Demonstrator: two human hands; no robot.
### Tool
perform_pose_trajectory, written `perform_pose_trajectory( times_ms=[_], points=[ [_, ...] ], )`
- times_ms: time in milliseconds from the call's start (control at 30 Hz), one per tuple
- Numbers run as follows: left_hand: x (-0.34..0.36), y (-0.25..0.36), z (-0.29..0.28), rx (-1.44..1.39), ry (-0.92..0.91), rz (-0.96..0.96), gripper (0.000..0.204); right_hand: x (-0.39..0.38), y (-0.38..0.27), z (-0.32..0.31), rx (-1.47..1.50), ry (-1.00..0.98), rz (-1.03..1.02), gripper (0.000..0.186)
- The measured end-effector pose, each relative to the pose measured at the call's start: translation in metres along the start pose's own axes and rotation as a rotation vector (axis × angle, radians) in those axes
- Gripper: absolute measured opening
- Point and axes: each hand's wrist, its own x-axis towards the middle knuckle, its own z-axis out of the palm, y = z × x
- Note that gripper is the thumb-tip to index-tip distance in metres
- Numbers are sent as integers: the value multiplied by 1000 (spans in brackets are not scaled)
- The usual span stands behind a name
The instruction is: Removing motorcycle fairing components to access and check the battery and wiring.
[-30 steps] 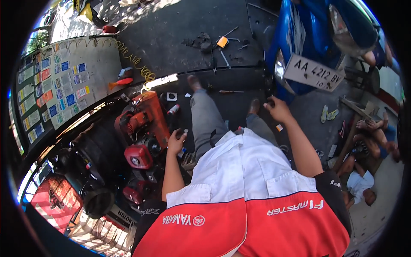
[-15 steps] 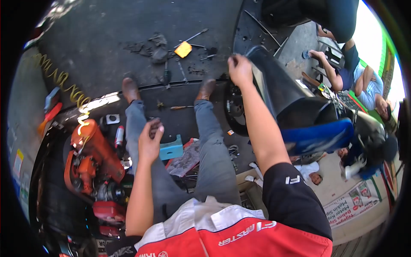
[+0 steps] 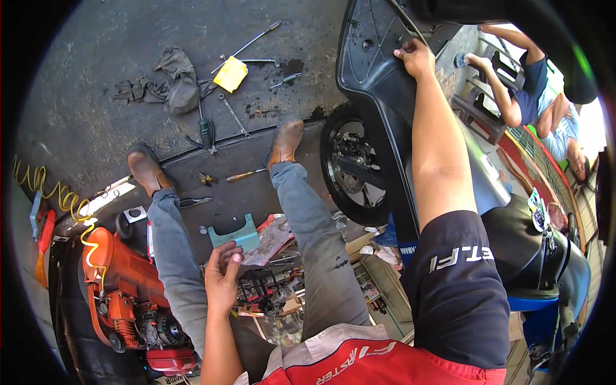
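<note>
My right hand (image 3: 416,59) reaches up to the black footboard panel (image 3: 385,83) of a scooter. Its fingertips are pinched together at the panel's surface; anything between them is too small or hidden to make out. Below and left, my left hand (image 3: 222,273) hangs in front of my legs, palm up, fingers loosely curled and slightly apart, with nothing visible in it. Just beyond it is a teal notched piece (image 3: 232,235). The scooter's black-tyred wheel (image 3: 354,168) stands beside my right leg, under the panel.
Across the dark floor lie a yellow cloth (image 3: 230,75), a dark rag (image 3: 176,77), a spanner (image 3: 233,115), a screwdriver (image 3: 246,175) and pliers (image 3: 194,202). An orange compressor (image 3: 125,273) with a coiled yellow hose (image 3: 61,196) occupies the left. A person (image 3: 558,125) sits at far right.
My right hand has shifted right, onto the black footboard panel. The view has turned, bringing the scooter's wheel and floor tools more fully into sight. My left hand stays low, still curled.
</note>
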Motion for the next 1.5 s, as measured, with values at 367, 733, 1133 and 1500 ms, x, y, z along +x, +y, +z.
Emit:
perform_pose_trajectory(
  times_ms=[367,733,1133,1500],
  points=[
    [2,6,-11,-95,12,-41,33,11,-6,16,779,117,35,26],
    [29,68,-23,-98,2,236,42,-119,-201,29,881,182,-121,24],
    [37,21,-113,-298,57,69,32,-576,-293,88,865,35,-463,25],
    [7,-43,-123,144,6,215,17,-531,-161,543,1302,-563,985,33]
  ],
)
